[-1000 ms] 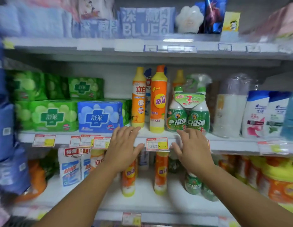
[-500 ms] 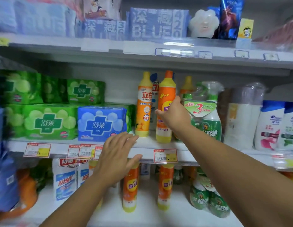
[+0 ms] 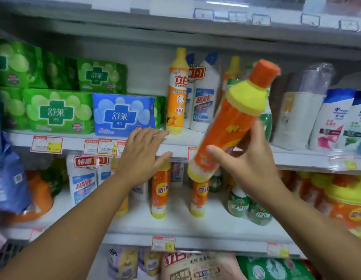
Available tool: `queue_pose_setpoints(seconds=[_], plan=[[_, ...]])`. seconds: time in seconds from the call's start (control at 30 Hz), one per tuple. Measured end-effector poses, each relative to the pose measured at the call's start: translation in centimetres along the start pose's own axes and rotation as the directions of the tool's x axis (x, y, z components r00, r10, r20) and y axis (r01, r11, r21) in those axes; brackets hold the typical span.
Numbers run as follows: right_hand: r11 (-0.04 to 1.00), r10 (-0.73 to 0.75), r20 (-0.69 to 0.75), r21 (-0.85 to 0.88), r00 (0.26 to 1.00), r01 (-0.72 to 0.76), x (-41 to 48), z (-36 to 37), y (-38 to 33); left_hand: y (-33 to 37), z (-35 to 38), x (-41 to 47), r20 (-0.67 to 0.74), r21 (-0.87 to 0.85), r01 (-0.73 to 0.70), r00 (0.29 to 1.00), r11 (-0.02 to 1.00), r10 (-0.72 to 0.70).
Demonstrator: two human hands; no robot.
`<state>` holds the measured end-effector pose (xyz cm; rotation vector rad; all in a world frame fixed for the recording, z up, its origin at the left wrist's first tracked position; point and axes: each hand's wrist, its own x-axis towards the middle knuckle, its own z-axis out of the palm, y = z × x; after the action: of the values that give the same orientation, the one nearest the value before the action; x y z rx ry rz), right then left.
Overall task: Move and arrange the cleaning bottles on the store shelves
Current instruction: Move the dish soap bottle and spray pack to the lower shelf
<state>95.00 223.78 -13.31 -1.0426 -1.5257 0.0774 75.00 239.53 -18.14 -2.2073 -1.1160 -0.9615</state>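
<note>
One orange bottle [image 3: 230,126], perhaps blurred, right hand [image 3: 248,158].

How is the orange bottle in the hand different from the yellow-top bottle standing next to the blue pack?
The orange bottle is tilted and held off the shelf by the right hand; the yellow-top bottle stands upright on the shelf. The orange bottle has an orange cap above a yellow collar; the yellow-top bottle's cap is plain yellow. Both are tall, slim bottles with orange bodies and yellow bases.
</note>
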Motion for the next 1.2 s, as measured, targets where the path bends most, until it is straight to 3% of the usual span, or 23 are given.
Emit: queue_pose_setpoints(seconds=[0.13,0.27,0.67,0.93,1.07,1.13,1.2], plan=[[0.97,0.198,0.136,-0.167,0.971,-0.175,-5.8,2.2,7.3,0.1,0.1,0.0,0.002,0.008,0.003,1.0,1.0,-0.003],[0.932,0.339,0.209,-0.21,0.917,-0.297,-7.9,4.8,13.4,0.0,0.2,0.0,0.004,0.025,-0.005,1.0,1.0,0.005],[0.818,0.514,0.041,-0.324,0.857,-0.475,-7.1,3.4,20.3,0.3,0.4,-0.1,-0.018,0.085,0.009,1.0,0.996,-0.008],[0.774,0.61,0.008,-0.223,0.792,-0.593,-7.1,2.8,19.2,0.5,0.2,-0.1,0.028,0.092,0.027,0.999,0.995,-0.03],[0.822,0.477,-0.153,-0.271,0.866,-0.5,-9.4,1.1,13.1,0.5,0.1,-0.1,0.04,0.088,0.033,0.999,0.996,-0.037],[0.93,0.288,-0.224,-0.167,0.931,-0.327,-8.6,0.0,7.9,0.5,0.0,-0.1,0.045,0.089,0.033,0.998,0.995,-0.037],[0.981,0.063,-0.309,-0.154,0.949,-0.115,-4.9,-2.0,4.6,0.5,0.0,-0.1,0.047,0.086,0.033,0.998,0.996,-0.037]])
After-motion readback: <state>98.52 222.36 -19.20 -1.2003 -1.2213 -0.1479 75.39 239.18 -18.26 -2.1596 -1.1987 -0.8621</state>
